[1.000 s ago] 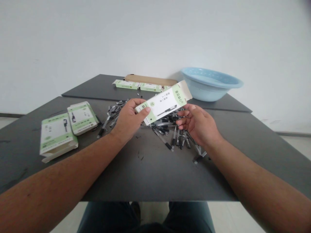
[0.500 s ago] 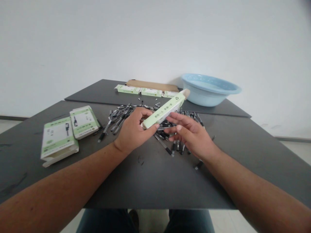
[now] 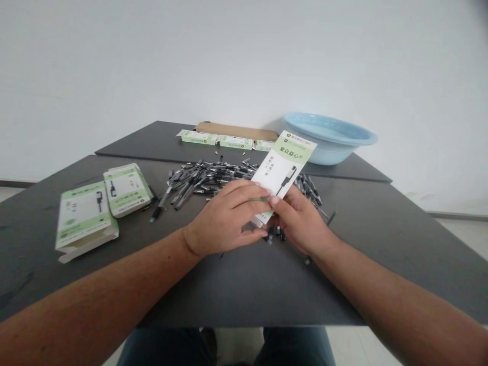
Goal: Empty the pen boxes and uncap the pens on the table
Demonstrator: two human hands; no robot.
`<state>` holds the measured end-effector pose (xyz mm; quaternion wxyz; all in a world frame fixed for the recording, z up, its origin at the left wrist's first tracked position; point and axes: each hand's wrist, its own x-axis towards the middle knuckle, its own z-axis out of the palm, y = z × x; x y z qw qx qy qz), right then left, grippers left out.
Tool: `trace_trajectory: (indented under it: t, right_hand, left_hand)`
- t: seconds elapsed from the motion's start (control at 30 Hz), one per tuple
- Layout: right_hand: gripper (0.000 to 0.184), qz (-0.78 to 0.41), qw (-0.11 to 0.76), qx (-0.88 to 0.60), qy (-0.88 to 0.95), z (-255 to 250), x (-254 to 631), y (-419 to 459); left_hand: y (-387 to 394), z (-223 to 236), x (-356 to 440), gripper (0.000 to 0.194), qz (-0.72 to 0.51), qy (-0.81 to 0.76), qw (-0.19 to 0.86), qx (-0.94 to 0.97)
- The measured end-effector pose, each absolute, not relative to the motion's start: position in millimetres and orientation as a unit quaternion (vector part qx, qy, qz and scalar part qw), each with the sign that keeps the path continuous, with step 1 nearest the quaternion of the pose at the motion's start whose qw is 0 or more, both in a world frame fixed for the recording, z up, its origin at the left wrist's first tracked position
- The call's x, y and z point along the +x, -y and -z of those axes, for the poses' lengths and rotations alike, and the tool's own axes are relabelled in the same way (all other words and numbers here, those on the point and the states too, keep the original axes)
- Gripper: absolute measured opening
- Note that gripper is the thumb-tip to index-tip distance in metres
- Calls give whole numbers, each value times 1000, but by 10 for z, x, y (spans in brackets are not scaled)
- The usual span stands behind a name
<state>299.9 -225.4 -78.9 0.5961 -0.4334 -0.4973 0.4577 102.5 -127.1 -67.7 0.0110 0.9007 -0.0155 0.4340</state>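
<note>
Turned since the frame half a second earlier, a slim white-and-green paperboard carton now shows us its broad printed face instead of its narrow green side, and our left hand has shifted to meet our right hand at its lower end. Our right thumb presses on the carton's near right edge, with the fingers curled behind; our left fingers lie across the lower part of the face with the thumb beneath, pinching the near corner. How firm either pinch is, or what the end flaps do under our fingers, we cannot tell. The carton hangs above the dark grey tabletop, its upper end raised and leaning to our right.

We judge the hold sound if the right thumb keeps to the stiff edge, since the thin board would likely dent at mid-panel. Our left fingers do best with a light touch along the creases, and both hands do well to stay above the pens.

To our left lie two larger white-and-green paperboard boxes, the nearer one gaping at its near end. Beyond our hands sprawls a loose heap of clear plastic pens with black grips. Farther back, three small green-and-white paperboard cartons stand in a row before a flat brown cardboard piece, with a round light-blue plastic basin to their right and a pale wall behind.
</note>
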Motion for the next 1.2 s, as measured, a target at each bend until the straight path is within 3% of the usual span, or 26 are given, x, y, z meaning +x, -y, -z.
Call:
trace_trajectory:
  t: [0.23, 0.43, 0.53, 0.63, 0.83, 0.93, 1.2]
  right_hand:
    - [36, -433, 582, -492, 481, 846, 3114, 2144]
    - [39, -457, 567, -477, 493, 819, 3135, 2168]
    - [41, -498, 554, -457, 487, 756, 3102, 2215]
    - [45, -554, 542, -442, 451, 685, 3044, 2256]
    - [43, -616, 506, -436, 417, 717, 2923, 2279]
    - [44, -611, 499, -427, 442, 771, 2901, 2273]
    - [39, -388, 505, -506, 582, 750, 3028, 2330]
  left_hand:
    - [1267, 734, 967, 56, -484, -73, 135, 861]
    - [1152, 845, 1081, 54, -487, -200, 436, 730]
    - [1172, 809, 1133, 55, -440, -187, 589, 651]
    - [1233, 750, 1141, 63, -395, -157, 676, 602]
    - [1364, 695, 1120, 87, -310, -125, 754, 566]
    - [1356, 694, 1110, 89, -307, -151, 771, 538]
    - [1056, 655, 1066, 78, -388, -253, 757, 461]
